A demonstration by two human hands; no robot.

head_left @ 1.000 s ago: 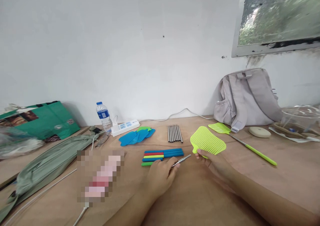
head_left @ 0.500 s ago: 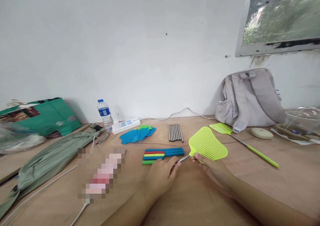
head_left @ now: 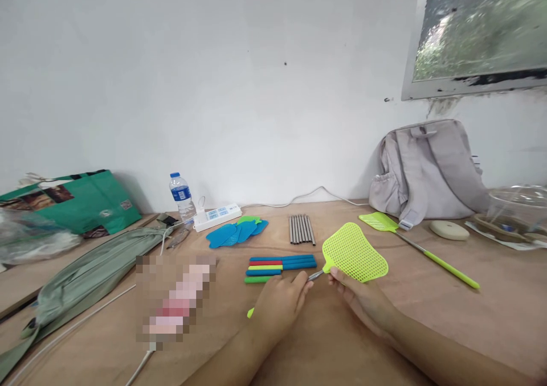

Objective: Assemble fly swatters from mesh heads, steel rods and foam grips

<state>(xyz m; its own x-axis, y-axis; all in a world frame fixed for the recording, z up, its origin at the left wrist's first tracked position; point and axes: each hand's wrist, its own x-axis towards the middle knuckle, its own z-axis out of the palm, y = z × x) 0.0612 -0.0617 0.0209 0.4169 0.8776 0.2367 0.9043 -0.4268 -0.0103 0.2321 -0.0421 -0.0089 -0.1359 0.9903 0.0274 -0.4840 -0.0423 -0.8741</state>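
Observation:
A yellow-green fly swatter (head_left: 355, 253) is held just above the table between both hands, its perforated head toward the right. My left hand (head_left: 285, 299) is closed around its metal rod, and the yellow-green tip of a handle (head_left: 250, 312) pokes out to the left behind that hand. At the neck of the head, my right hand (head_left: 361, 298) pinches the swatter with thumb and fingers. Beyond my left hand lie several coloured handle tubes (head_left: 280, 262), blue, red, yellow and green. A row of metal rods (head_left: 301, 229) sits farther back, beside blue and green swatter heads (head_left: 235, 232).
Another yellow-green fly swatter (head_left: 436, 259) lies on the right, before a grey backpack (head_left: 427, 169). A white power strip (head_left: 217, 217) and a water bottle (head_left: 183, 198) stand back left. A green bag (head_left: 96, 204), a grey-green strap bag (head_left: 98, 272) and a cable (head_left: 85, 319) occupy the left.
The yellow-green handle tip has come into sight left of my left hand. Both hands keep their hold on the swatter, and its head tilts slightly differently. The view has shifted a little.

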